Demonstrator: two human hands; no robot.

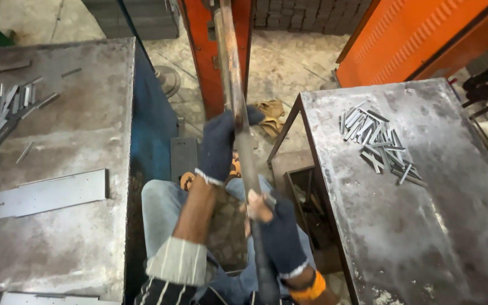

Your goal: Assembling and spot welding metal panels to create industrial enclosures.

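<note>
While both gloved hands clench it, the lever [237, 113] runs nearly upright in view, from the lap up to the orange press [201, 45]. It is a long, rusty, worn bar. The left hand [218, 144] grips higher, the right hand [278, 234] lower. Cut strips [377, 141] lie on the right table [425, 226]; a plate [49, 193] lies on the left table [80, 124].

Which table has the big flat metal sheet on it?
The left table: a long flat metal sheet lies there. The right table holds only small strips.
</note>
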